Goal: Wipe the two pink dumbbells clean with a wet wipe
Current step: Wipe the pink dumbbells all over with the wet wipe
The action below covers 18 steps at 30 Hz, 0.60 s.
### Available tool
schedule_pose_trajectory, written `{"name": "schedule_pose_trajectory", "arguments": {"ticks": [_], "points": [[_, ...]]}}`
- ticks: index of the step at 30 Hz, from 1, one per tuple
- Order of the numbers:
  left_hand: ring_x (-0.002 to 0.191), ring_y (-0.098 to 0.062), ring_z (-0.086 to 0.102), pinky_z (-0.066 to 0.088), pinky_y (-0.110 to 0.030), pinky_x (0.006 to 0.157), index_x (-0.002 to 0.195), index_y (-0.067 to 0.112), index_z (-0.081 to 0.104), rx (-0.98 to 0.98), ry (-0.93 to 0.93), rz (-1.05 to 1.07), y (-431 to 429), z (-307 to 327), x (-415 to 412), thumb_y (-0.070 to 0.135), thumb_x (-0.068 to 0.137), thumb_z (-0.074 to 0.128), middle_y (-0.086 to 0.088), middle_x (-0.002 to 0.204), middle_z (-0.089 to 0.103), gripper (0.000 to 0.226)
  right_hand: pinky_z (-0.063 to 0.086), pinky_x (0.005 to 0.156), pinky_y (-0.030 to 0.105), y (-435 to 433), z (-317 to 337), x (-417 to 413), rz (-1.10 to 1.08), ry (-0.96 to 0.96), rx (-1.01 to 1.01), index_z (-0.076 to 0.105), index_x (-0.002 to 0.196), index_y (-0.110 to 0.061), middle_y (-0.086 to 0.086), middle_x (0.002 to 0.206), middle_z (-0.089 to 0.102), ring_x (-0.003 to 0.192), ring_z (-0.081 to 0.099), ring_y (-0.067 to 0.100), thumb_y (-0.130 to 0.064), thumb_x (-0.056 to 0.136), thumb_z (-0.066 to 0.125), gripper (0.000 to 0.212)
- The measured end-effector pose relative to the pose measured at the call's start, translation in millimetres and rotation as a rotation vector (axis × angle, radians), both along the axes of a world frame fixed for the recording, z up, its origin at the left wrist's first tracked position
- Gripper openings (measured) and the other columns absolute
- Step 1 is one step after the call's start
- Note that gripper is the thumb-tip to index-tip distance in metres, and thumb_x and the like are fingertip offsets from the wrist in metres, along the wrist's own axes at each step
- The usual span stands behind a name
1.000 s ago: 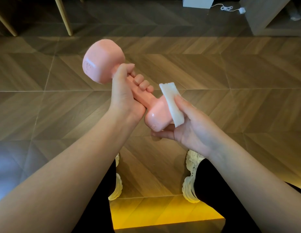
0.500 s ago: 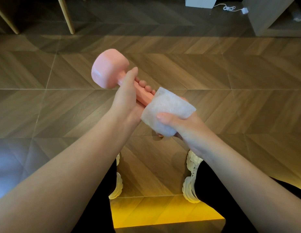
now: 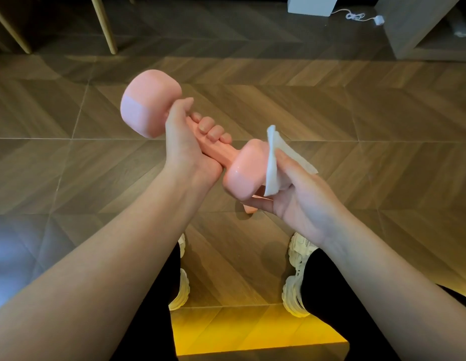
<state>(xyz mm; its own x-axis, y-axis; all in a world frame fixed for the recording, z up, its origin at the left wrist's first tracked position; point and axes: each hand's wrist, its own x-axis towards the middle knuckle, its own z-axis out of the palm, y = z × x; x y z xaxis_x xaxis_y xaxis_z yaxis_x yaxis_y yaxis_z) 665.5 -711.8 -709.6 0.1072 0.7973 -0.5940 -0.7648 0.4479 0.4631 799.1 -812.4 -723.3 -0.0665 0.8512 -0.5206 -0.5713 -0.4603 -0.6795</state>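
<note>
I hold one pink dumbbell (image 3: 150, 102) in the air over the floor, tilted with its far head up and to the left. My left hand (image 3: 187, 144) grips its handle, fingers curled round it. My right hand (image 3: 299, 199) pinches a folded white wet wipe (image 3: 272, 165) against the right side of the near head, which looks glossy. The thumb lies under that head. A small pink piece (image 3: 250, 209) shows just below the thumb; I cannot tell what it is. No whole second dumbbell is in view.
Wooden herringbone floor (image 3: 357, 113) lies below. Wooden furniture legs (image 3: 104, 24) stand at the back left. A white box (image 3: 312, 5), a white cable (image 3: 357, 16) and a low cabinet (image 3: 409, 27) are at the back right. My pale shoes (image 3: 295, 277) are underneath.
Half a second ago the wipe was spread over the top of the near head. It has slid off to that head's right side, and the head shows again.
</note>
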Motion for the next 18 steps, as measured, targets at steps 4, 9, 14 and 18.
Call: {"name": "schedule_pose_trajectory", "arguments": {"ticks": [4, 9, 14, 18], "points": [[0.039, -0.012, 0.027, 0.033, -0.021, 0.044, 0.061, 0.019, 0.037, 0.029, 0.031, -0.031, -1.2, 0.3, 2.5, 0.027, 0.091, 0.054, 0.006, 0.048, 0.027, 0.036, 0.055, 0.090, 0.057, 2.9, -1.4, -3.2, 0.063, -0.035, 0.007, 0.052, 0.136, -0.012, 0.023, 0.134, 0.060, 0.122, 0.059, 0.041, -0.039, 0.081, 0.068, 0.063], [0.039, -0.013, 0.026, 0.032, -0.020, 0.043, 0.060, 0.020, 0.036, 0.054, 0.076, -0.072, -6.3, -1.1, 6.2, 0.027, 0.091, 0.054, 0.006, 0.048, 0.025, 0.037, 0.058, 0.086, 0.049, -2.4, -6.4, -4.9, 0.137, -0.125, 0.058, 0.059, 0.122, -0.014, 0.014, 0.115, 0.067, 0.112, 0.065, 0.033, -0.023, 0.077, 0.075, 0.048], [0.040, -0.013, 0.025, 0.031, -0.021, 0.043, 0.062, 0.021, 0.034, 0.048, 0.083, -0.097, -9.0, -1.1, 9.7, 0.027, 0.092, 0.052, 0.006, 0.049, 0.023, 0.036, 0.058, 0.088, 0.042, -3.2, -5.1, -3.4, 0.212, -0.213, 0.083, 0.056, 0.131, -0.010, 0.014, 0.122, 0.066, 0.116, 0.064, 0.027, -0.017, 0.073, 0.078, 0.062], [0.040, -0.012, 0.025, 0.031, -0.022, 0.044, 0.062, 0.021, 0.034, 0.036, 0.067, -0.086, -6.8, -0.5, 6.3, 0.026, 0.092, 0.052, 0.006, 0.050, 0.024, 0.035, 0.055, 0.094, 0.049, -3.1, -0.3, 3.7, 0.223, -0.104, 0.083, 0.055, 0.131, -0.013, 0.008, 0.112, 0.069, 0.110, 0.065, 0.025, -0.025, 0.078, 0.072, 0.057]]}}
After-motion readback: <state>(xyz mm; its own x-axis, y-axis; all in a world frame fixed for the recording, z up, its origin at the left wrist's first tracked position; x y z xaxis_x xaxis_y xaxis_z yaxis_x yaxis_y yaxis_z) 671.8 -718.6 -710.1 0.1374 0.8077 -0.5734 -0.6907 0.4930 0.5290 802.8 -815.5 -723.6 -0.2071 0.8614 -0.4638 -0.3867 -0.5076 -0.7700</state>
